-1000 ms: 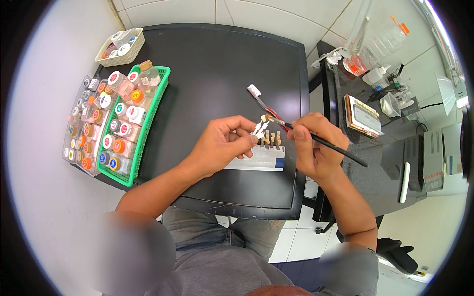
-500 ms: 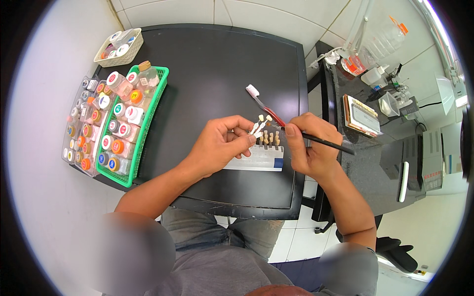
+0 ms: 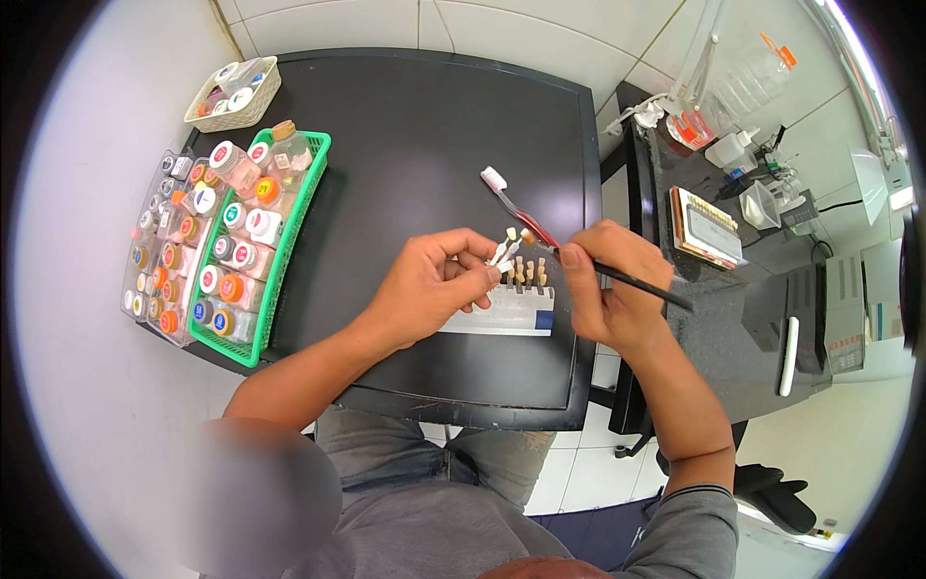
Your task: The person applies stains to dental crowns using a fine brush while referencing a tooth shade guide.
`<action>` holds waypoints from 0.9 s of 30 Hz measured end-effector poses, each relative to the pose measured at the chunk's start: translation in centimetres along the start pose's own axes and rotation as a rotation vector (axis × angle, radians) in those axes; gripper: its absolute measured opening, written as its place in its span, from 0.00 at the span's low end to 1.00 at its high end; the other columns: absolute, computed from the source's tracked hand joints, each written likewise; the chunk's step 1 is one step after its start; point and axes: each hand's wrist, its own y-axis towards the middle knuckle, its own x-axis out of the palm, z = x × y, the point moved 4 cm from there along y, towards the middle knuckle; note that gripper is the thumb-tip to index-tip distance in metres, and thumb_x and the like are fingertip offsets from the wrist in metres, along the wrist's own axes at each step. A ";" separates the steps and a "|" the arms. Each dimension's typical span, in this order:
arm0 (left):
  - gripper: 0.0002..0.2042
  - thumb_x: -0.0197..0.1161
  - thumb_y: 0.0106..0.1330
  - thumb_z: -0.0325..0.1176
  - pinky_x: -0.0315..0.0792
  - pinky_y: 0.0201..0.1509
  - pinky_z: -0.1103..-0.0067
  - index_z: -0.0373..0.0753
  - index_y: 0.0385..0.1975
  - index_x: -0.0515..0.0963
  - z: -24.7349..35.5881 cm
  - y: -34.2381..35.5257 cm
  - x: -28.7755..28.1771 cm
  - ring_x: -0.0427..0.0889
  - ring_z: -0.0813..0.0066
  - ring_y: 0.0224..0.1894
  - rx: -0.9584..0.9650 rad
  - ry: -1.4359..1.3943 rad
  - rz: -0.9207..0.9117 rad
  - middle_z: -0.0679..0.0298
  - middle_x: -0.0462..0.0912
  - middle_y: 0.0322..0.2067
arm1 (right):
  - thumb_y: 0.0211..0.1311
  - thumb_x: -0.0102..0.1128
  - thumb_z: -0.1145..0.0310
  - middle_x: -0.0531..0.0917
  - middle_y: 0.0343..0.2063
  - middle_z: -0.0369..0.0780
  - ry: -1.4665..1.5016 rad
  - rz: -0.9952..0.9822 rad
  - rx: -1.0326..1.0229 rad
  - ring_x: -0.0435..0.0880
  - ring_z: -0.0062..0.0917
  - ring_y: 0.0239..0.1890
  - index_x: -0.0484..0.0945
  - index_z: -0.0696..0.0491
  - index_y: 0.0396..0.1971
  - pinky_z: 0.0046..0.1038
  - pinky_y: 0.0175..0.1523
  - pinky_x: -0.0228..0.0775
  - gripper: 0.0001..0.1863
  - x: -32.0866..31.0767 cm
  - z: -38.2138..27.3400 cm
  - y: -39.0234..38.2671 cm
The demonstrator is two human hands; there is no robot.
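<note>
My left hand (image 3: 439, 280) pinches white tabs (image 3: 500, 253) with small tooth-shaped pieces at their upper ends, in front of my body. My right hand (image 3: 612, 280) grips a black-handled paintbrush (image 3: 644, 286), its tip pointing up-left at the tooth piece on the right-hand tab, apparently touching it. Below the hands lies a white shade guide holder (image 3: 497, 314) with several tooth samples (image 3: 531, 272) standing up from it. A red, grey and white toothbrush (image 3: 506, 193) lies just beyond the tabs on the black table (image 3: 415, 135).
At the left are a green basket (image 3: 313, 174) of jars, a clear organiser (image 3: 164, 261) of small jars and a cream basket (image 3: 231, 116). A dark side counter (image 3: 704, 299) at the right holds a second shade guide (image 3: 704, 227), a plastic bottle (image 3: 757, 82) and small containers.
The brush has shifted slightly down and left with my right hand since a second ago, its tip moving about the tooth pieces. My left hand has barely moved.
</note>
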 end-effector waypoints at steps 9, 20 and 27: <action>0.09 0.71 0.73 0.28 0.74 0.33 0.83 0.33 0.49 0.86 0.0 0.1 -0.1 0.84 0.83 0.32 0.004 -0.003 -0.004 0.66 0.87 0.35 | 0.62 0.70 0.82 0.79 0.20 0.42 0.018 0.026 -0.008 0.76 0.33 0.18 0.83 0.59 0.30 0.32 0.27 0.68 0.04 -0.2 -0.1 -0.2; 0.09 0.71 0.74 0.28 0.75 0.34 0.83 0.33 0.50 0.86 -0.1 0.0 -0.1 0.84 0.84 0.32 0.011 -0.003 -0.007 0.66 0.88 0.36 | 0.62 0.71 0.82 0.80 0.21 0.42 0.076 -0.038 -0.029 0.77 0.33 0.19 0.83 0.59 0.31 0.31 0.28 0.69 0.04 0.3 -0.6 -0.1; 0.09 0.70 0.74 0.29 0.76 0.35 0.84 0.34 0.50 0.85 -0.1 0.0 0.0 0.84 0.84 0.32 0.009 0.010 -0.010 0.67 0.88 0.36 | 0.65 0.70 0.81 0.83 0.23 0.43 0.192 0.059 0.022 0.80 0.33 0.21 0.84 0.59 0.31 0.30 0.29 0.72 0.04 0.3 -0.2 -0.6</action>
